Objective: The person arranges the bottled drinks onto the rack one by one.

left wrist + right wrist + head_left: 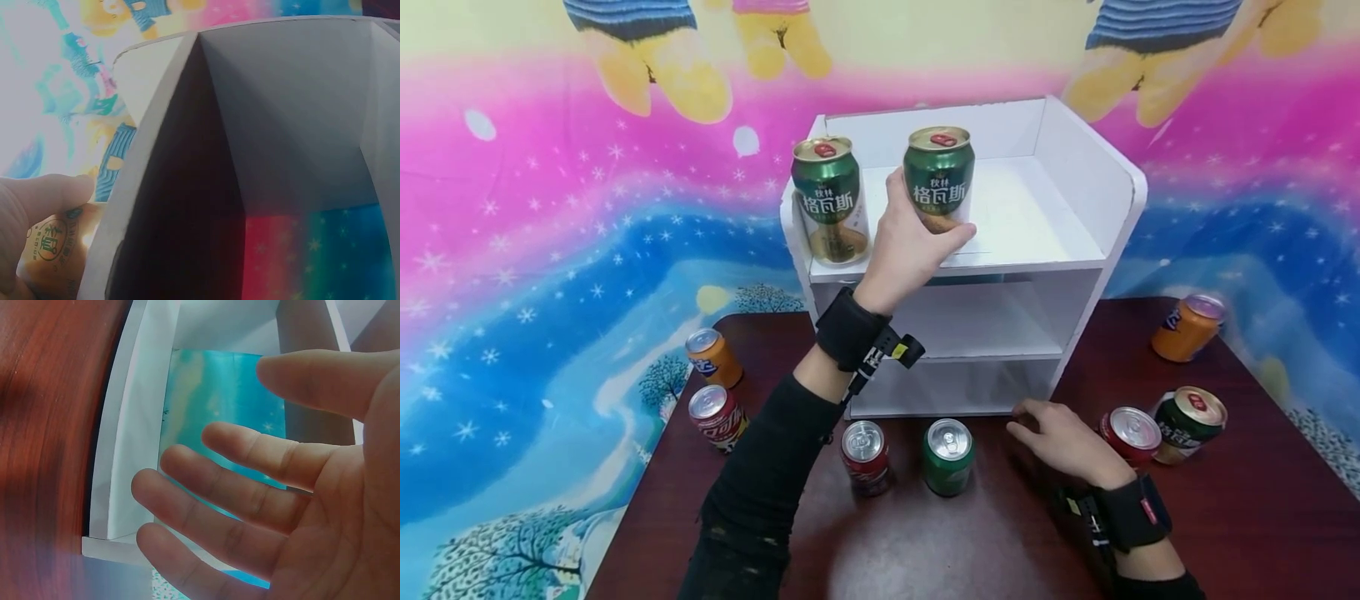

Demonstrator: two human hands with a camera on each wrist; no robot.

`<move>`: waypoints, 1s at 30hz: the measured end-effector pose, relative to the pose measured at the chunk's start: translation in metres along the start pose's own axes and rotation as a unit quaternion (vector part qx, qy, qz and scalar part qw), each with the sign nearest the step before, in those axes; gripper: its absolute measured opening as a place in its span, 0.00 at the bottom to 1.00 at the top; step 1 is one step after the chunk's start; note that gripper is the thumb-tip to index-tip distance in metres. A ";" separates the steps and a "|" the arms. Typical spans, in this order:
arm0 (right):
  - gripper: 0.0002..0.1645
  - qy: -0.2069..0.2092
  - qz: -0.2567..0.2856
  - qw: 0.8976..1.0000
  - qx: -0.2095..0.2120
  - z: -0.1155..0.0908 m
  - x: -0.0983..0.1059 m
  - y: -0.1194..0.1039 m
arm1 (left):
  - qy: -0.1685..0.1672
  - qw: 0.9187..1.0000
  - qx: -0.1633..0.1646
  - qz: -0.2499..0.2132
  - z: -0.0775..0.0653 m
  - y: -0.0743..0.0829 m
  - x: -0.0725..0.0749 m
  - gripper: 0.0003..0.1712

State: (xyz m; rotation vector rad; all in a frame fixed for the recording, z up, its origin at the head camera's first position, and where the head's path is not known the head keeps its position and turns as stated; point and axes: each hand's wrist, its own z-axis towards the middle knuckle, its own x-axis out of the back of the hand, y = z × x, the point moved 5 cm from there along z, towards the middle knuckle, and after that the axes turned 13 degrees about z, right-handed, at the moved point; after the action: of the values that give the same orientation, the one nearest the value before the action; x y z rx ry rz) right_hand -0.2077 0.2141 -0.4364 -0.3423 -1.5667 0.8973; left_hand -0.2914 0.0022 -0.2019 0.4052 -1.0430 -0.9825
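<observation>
On counter (1015,542), a red can (865,458) & a small green can (948,458) stand nr front bottom edge of white shelf unit (1082,167). R hand (1063,442) is nr same edge, its fingers slightly apart. Higher, L hand (906,237) has its fingers clamped on a green-white can (938,179), at front edge of top shelf (1033,208). A similar can (831,204) stands at this shelf's front L corner.

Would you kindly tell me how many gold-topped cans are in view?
3: one can on the left of the top shelf, one can in the left hand, and one can on the table at right, beside a red can. Others could be hidden.
</observation>
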 end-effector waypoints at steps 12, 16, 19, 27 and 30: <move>0.14 -0.001 0.000 1.000 0.011 0.000 -0.001 -0.004 | -0.044 0.998 0.046 -0.019 0.002 -0.003 0.004 0.56; 0.14 -0.004 -0.001 1.000 0.003 0.000 -0.001 -0.003 | -0.049 0.997 0.052 -0.016 0.002 -0.003 0.004 0.57; 0.15 -0.004 -0.003 1.000 0.002 0.000 0.000 -0.003 | -0.038 0.998 0.039 -0.009 -0.001 -0.002 0.005 0.58; 0.15 0.002 -0.003 1.000 0.004 0.000 0.001 -0.004 | -0.022 0.998 0.022 0.059 -0.019 0.002 0.010 0.61; 0.15 0.002 -0.003 1.000 0.003 0.000 0.000 -0.003 | -0.030 0.996 0.033 0.082 -0.029 0.002 0.010 0.61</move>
State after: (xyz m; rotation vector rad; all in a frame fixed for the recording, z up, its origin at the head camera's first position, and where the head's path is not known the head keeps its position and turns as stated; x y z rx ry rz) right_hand -0.2068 0.2124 -0.4343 -0.3354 -1.5603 0.8967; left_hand -0.2638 -0.0099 -0.2092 0.3401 -1.1482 -0.8188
